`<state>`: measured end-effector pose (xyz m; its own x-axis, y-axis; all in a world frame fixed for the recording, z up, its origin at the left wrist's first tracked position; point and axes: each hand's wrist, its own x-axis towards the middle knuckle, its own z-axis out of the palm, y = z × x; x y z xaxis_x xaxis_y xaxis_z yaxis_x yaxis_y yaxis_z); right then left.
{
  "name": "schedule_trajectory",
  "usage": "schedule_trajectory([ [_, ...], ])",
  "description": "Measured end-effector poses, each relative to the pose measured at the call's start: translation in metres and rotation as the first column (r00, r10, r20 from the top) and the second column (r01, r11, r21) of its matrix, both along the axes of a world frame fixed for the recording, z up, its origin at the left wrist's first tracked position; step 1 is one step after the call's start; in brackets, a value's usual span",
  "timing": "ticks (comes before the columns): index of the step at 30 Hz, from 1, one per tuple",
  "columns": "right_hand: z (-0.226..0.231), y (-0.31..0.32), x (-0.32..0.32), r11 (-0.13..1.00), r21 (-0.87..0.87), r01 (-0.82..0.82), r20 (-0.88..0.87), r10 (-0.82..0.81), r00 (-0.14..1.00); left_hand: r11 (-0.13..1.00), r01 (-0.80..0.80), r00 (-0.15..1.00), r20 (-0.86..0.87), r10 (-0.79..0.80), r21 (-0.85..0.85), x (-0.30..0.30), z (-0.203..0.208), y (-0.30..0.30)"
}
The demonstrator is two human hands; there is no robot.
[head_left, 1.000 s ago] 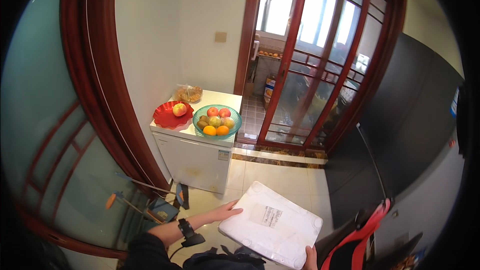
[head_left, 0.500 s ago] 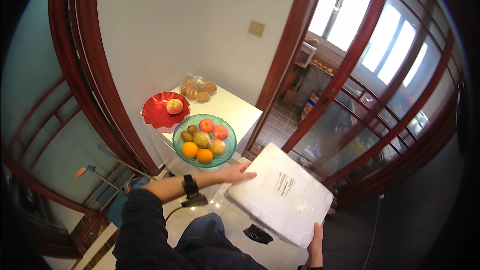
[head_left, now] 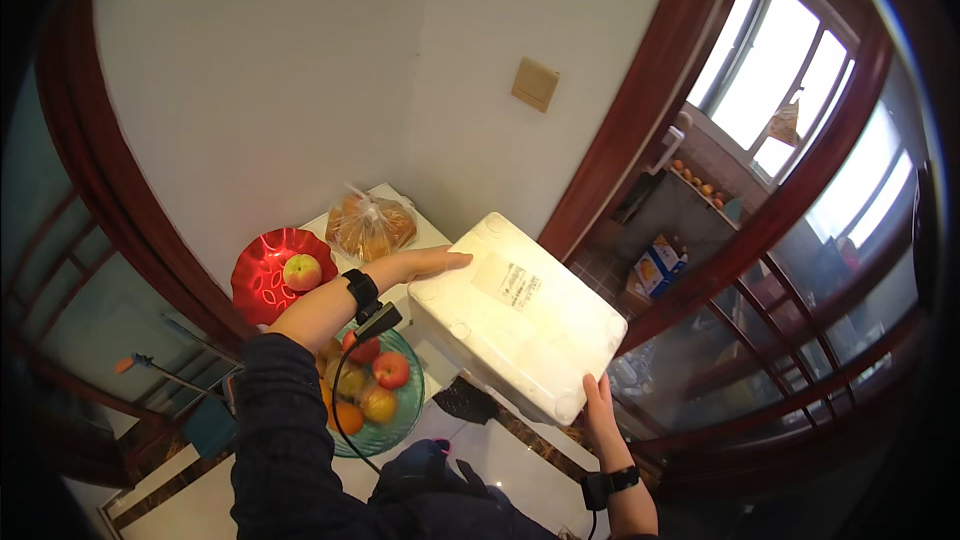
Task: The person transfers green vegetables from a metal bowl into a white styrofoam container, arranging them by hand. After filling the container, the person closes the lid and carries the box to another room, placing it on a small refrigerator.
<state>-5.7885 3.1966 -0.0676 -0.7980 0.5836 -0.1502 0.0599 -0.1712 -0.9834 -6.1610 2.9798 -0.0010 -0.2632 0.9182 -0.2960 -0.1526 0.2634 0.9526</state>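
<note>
Between my hands I carry a white foam box with a printed label on its upward face. My left hand grips its left end, the fingers laid along the upper edge and partly hidden. At the near right corner, my right hand has its thumb on the face and the other fingers out of sight. The box is tilted and partly covers a white cabinet top. Under my left forearm stands a teal glass bowl of apples, oranges and other fruit, partly hidden by my sleeve.
A red wavy-edged dish holding one peach-like fruit stands left on the cabinet. Behind it lies a clear plastic bag of brownish food. A dark red sliding door frame rises close on the right. A cable hangs from my left wrist.
I have come nearer the cabinet, and the box has moved forward, now overlapping the cabinet's right side in view. Both hands keep their hold; my left forearm now crosses over the fruit bowl.
</note>
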Motion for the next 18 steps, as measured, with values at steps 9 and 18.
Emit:
schedule_trajectory([
  [9, -0.056, 0.03, -0.12, 0.922, -0.349, -0.167, 0.135, 0.225, 0.965, 0.941, -0.303, 0.943, -0.186, 0.275, -0.149, -0.091, -0.086, -0.011],
  [18, -0.028, 0.047, -0.15, 0.751, -0.563, -0.345, 0.351, 0.595, 0.723, 0.885, -0.274, 0.818, -0.575, 0.01, -0.375, -0.131, -0.074, 0.011],
])
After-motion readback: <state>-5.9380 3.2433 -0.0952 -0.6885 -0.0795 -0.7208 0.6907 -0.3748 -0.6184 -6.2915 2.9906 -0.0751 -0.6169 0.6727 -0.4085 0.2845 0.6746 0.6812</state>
